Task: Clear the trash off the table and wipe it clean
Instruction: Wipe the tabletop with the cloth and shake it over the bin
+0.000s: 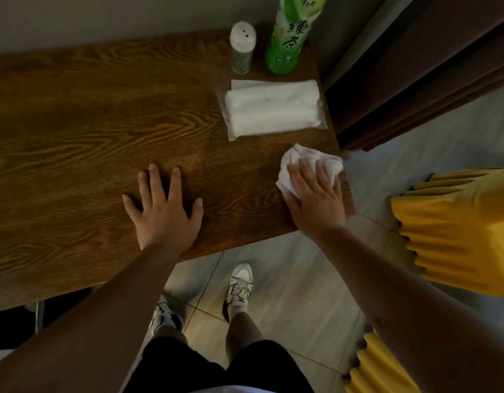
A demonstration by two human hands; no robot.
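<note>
My right hand (pixel 314 199) presses a crumpled white cloth (pixel 324 160) onto the near right corner of the dark wooden table (pixel 83 131). The cloth bulges out past my fingers toward the table's right edge. My left hand (pixel 162 207) lies flat on the wood near the front edge, fingers spread, holding nothing. A clear pack of white tissues (pixel 273 107) rests on the table just behind the cloth.
At the back right of the table stand a green tea bottle (pixel 290 35) and a small shaker with a white lid (pixel 242 48). A yellow pleated object (pixel 455 234) sits on the tiled floor to the right. Dark wooden panelling (pixel 415 72) borders the table's right side.
</note>
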